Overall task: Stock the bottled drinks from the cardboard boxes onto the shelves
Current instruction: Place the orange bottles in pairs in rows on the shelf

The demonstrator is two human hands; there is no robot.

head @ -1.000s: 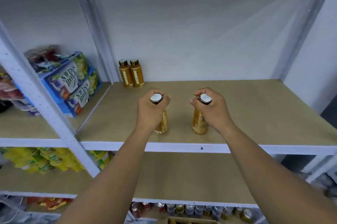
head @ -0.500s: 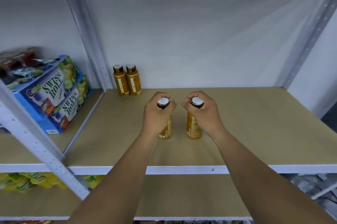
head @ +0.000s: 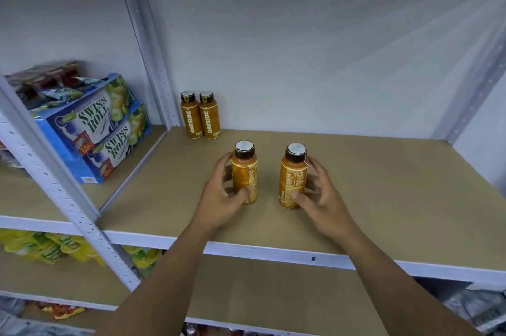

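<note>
My bare forearms reach in from 7 and 5 o'clock toward 12. My left hand (head: 221,198) curls round the left bottle (head: 244,171), thumb on its 6 o'clock side. My right hand (head: 320,196) cups the right bottle (head: 293,174) loosely, thumb touching, fingers spread at its 3 o'clock.

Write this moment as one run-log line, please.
stage: placing | left hand: holds left bottle | right hand: holds right bottle | both upright on shelf | back pair: rear left corner, untouched
</note>
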